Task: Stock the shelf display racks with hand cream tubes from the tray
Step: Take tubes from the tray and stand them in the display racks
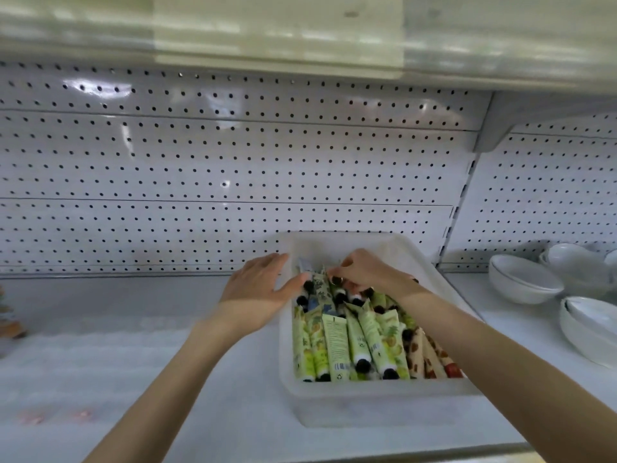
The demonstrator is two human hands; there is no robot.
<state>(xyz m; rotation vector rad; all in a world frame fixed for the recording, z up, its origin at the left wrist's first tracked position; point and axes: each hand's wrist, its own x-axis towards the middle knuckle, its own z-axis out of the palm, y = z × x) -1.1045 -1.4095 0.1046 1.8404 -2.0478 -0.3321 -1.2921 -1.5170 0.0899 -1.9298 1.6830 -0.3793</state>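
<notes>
- Tray [367,392] rests on the shelf [167,362], full of hand cream tubes [337,342].
- Left hand [257,289]: fingers straight, flat against the tray's left rim, likely steadying it.
- Right hand [364,272]: fingers curled among far-end tubes; a secured tube cannot be confirmed.

A white pegboard panel [233,162] is filling the back of the unit and catching soft glare near its top left. A slotted upright [462,195] is running down the panel's right edge, with a white bracket [490,125] jutting forward near its upper right corner. An upper shelf [300,35] is hanging above the panel. Right of the panel, stacked white bowls [524,279] are sitting behind shallow white dishes [591,325]. Below its left end, a blurred colourful object [8,315] is showing.
</notes>
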